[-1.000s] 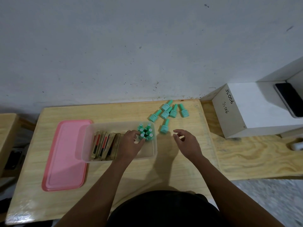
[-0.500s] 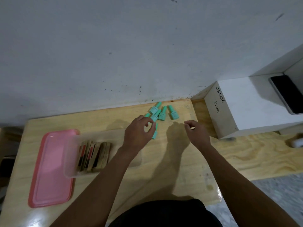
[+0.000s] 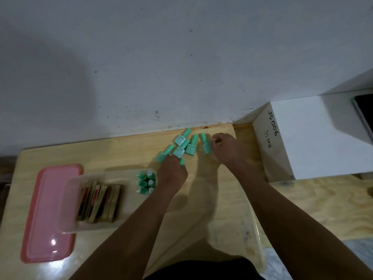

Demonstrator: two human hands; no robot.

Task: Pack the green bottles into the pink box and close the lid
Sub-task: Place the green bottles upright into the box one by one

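Several green bottles (image 3: pixel 180 145) lie loose on the wooden table (image 3: pixel 212 209) near the wall. My left hand (image 3: pixel 171 173) is just below that cluster, fingers curled round one green bottle (image 3: pixel 182 161) whose end sticks out past my fingers. My right hand (image 3: pixel 225 149) rests beside the rightmost lying bottle (image 3: pixel 206 146), its loosely curled fingertips at the bottle's right side, nothing held. The translucent box (image 3: pixel 68 201) stands left of my left hand, with several green bottles upright (image 3: pixel 146 182) in its right end. The pink lid (image 3: pixel 47 211) lies flat to the box's left.
A row of gold and red cartons (image 3: pixel 101 201) fills the left part of the box. A white block marked JS006 (image 3: pixel 314 136) stands right of the table, with a dark phone (image 3: pixel 365 110) on top. The wall runs along the table's far edge.
My left hand left the box, reached the loose bottles and now holds one. My right hand moved up and away to the rightmost bottle. The view tilted a little.
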